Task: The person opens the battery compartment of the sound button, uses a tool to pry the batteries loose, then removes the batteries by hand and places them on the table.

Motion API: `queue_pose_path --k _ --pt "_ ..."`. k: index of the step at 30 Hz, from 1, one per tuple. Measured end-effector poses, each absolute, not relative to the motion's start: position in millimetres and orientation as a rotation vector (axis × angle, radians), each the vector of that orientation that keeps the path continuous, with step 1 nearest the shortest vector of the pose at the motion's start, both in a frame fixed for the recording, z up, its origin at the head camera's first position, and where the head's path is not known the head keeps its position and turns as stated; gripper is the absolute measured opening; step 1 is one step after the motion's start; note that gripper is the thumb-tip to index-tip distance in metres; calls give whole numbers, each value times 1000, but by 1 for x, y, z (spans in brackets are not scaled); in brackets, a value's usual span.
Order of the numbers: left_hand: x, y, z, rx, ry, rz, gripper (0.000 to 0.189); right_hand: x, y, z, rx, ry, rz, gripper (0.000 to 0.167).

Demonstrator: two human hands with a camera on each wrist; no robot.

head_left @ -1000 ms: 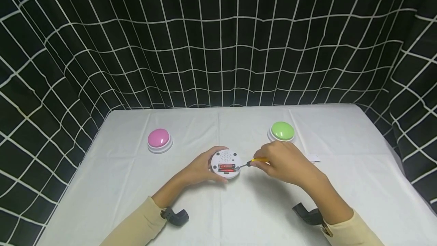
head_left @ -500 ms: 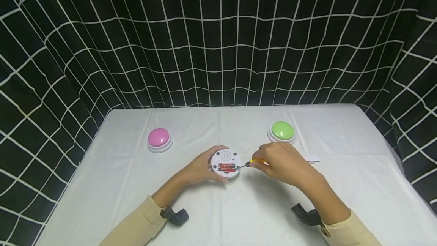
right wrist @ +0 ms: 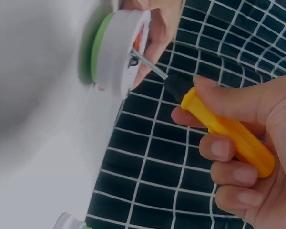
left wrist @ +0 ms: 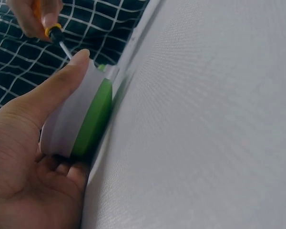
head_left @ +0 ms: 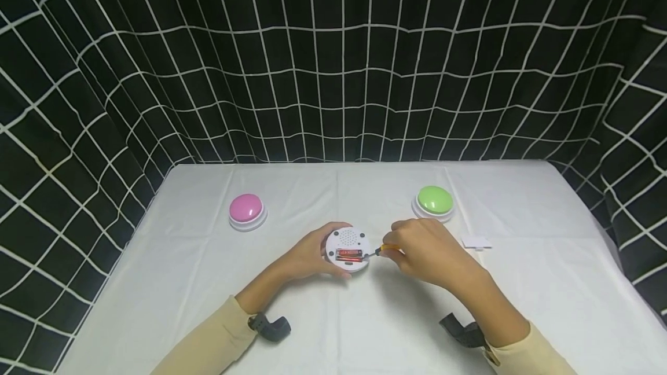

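At far left on a white cloth-covered bench (head_left: 208, 294), a glossy pink domed button on a white round base (head_left: 246, 208) sits well apart from the work. Toward the middle, a person's left hand (head_left: 311, 257) curls around the rim of a round white plastic button housing (head_left: 344, 238), thumb at the near edge and fingers at the far side, its green dome (left wrist: 96, 117) turned down toward the bench and its underside facing up. Two slim red cylindrical batteries (head_left: 349, 255) lie side by side in the uncovered compartment. At their right end comes the metal tip of a yellow-handled screwdriver with a black collar (right wrist: 238, 138), held slantwise in the person's right hand (head_left: 428, 250), thumb and fingers wrapped about the handle; whether the tip touches a battery is too small to tell. Beyond that hand stands a lime-green domed button on a white round base (head_left: 435, 199), and farthest right lies a small flat white plastic piece (head_left: 476, 242), perhaps the compartment's cover. The step in hand looks to be prying a battery loose; the next move likely calls for seating the tip under the battery's end and levering gently upward, while the left hand keeps the housing from sliding or tipping
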State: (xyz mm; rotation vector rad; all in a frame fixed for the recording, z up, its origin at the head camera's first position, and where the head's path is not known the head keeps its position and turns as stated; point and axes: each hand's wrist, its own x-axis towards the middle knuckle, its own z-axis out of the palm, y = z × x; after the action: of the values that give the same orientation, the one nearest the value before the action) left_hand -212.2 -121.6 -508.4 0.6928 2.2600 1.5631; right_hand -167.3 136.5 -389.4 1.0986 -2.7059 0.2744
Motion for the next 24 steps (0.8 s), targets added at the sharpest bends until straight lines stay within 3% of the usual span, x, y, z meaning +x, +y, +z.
queue_pose_path --k 6,24 --pt "-212 -120 -508 693 2251 1580 102 -171 127 -379 1149 -2705 217 34" --pt "-211 -120 -509 673 2218 1601 101 -170 121 -379 1152 -2688 172 33"
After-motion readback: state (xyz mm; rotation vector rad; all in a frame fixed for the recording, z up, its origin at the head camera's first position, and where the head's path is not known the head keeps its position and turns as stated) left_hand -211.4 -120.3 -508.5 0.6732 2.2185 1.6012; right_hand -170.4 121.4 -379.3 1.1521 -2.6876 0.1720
